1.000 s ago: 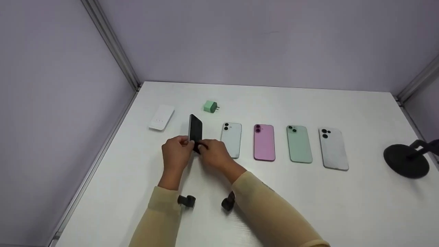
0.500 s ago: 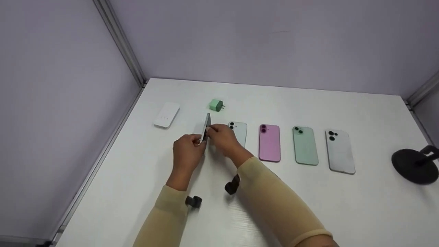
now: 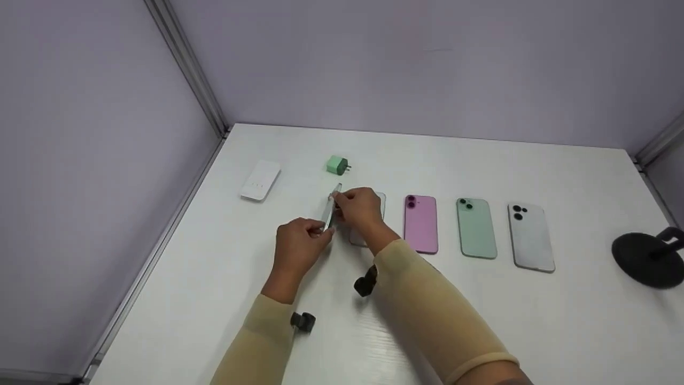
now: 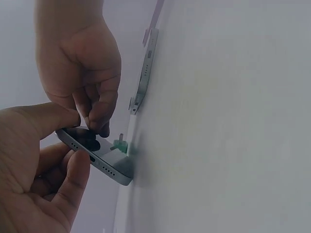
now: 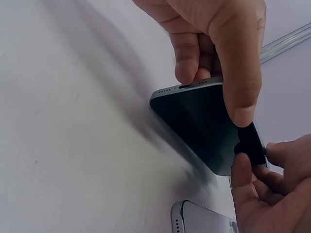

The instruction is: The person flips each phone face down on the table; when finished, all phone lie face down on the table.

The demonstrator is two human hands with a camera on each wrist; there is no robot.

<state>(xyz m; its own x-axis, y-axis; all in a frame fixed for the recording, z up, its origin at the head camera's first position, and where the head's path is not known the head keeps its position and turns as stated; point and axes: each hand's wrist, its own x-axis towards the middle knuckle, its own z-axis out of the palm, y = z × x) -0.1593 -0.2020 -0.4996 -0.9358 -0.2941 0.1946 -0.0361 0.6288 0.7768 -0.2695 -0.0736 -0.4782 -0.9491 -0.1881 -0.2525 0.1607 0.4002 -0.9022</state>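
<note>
both hands (image 3: 299,247) (image 3: 360,209) pinch the tilted phone (image 3: 331,211) between fingertips.

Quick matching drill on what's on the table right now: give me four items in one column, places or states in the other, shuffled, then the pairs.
Things:
1. small green wall charger
2. flat white power bank
3. pink phone lying face down
4. dark-screened phone

Places or states:
A. held in both hands
B. farthest left on the white table
C. behind the row of phones
D. next to the green phone

Pairs: 1-C, 2-B, 3-D, 4-A
</note>
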